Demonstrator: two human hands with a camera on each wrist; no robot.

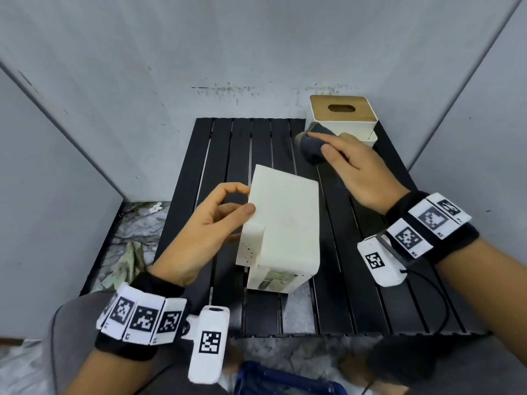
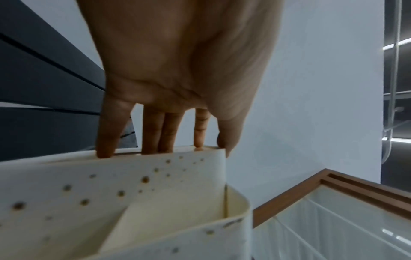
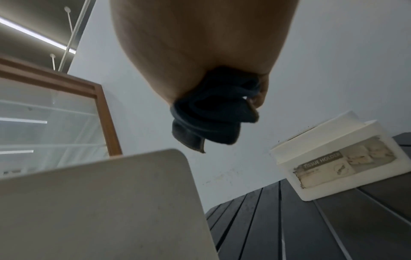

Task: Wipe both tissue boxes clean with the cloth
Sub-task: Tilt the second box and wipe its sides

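A white tissue box [image 1: 285,218] stands tilted in the middle of the black slatted table [image 1: 242,143], its plain underside facing up. My left hand [image 1: 247,199] pinches its left edge, thumb on top and fingers [image 2: 106,140] behind. Brown spots dot its side wall [image 2: 133,193]. The second tissue box [image 1: 350,128], white with a wooden slotted lid, sits at the back right corner. My right hand [image 1: 318,143] grips a bunched dark cloth [image 1: 309,152] in the air just in front of that box, apart from both boxes. The right wrist view shows the cloth [image 3: 211,119] hanging above the near box [image 3: 100,202].
Grey walls close in the table at the back and on both sides. Left of the table, the floor [image 1: 137,238] holds rubble and scraps. A blue object [image 1: 273,380] lies below the table's front edge. A wood-framed glass cabinet [image 3: 66,114] shows in the wrist views.
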